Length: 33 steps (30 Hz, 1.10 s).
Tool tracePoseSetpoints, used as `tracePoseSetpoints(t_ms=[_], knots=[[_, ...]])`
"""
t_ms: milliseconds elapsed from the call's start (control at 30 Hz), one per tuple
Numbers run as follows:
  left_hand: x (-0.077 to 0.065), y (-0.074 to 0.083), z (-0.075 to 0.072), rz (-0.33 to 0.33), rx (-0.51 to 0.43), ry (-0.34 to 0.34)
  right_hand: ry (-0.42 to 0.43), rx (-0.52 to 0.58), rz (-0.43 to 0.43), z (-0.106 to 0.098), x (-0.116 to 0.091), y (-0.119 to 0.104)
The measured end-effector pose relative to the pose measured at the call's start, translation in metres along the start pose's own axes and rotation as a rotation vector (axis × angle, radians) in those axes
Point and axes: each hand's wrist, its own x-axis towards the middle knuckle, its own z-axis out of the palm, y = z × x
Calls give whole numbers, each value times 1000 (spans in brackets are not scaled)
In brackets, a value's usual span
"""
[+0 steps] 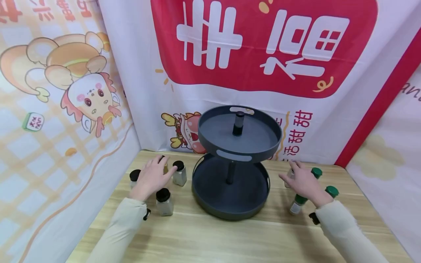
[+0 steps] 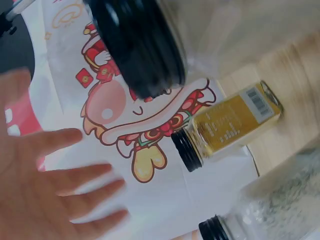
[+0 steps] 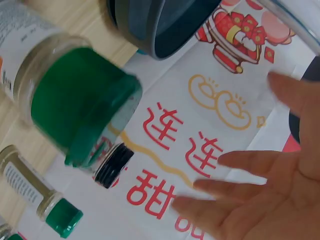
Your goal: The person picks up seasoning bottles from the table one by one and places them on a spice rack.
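My left hand [image 1: 152, 175] hovers over several black-capped spice jars at the left, its fingers spread and holding nothing. Around it stand a jar in front [image 1: 164, 202], one to its right [image 1: 179, 174], and one at its left [image 1: 134, 176]. In the left wrist view a jar of yellow powder [image 2: 232, 124] and a jar of greenish flakes [image 2: 282, 195] show past the fingers. Over the right-hand group, my right hand [image 1: 306, 182] reaches out with extended fingers and an empty palm. Green-capped bottles [image 1: 331, 191] surround it, partly hidden by the hand and sleeve. A black-capped jar [image 3: 114, 166] is also there.
Between the hands stands a dark grey two-tier round tray, its upper tier [image 1: 256, 137] on a central post above the wider lower tier [image 1: 230, 204]. Printed cloth [image 1: 131, 73] hangs behind and along both sides of the wooden table [image 1: 210, 241].
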Motion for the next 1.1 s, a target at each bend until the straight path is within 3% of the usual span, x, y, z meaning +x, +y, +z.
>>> tracePoseSetpoints(t_ms=[167, 400, 700, 1100], knots=[[-4, 0, 0, 60, -97, 129, 91, 38, -94, 7, -5, -9], [-15, -3, 4, 78, -187, 190, 162, 65, -165, 24, -14, -18], [-29, -13, 18, 91, -244, 148, 206, 74, -192, 43, -18, -23], [-44, -27, 48, 90, -361, 126, 123, 112, -135, 74, -18, -27]])
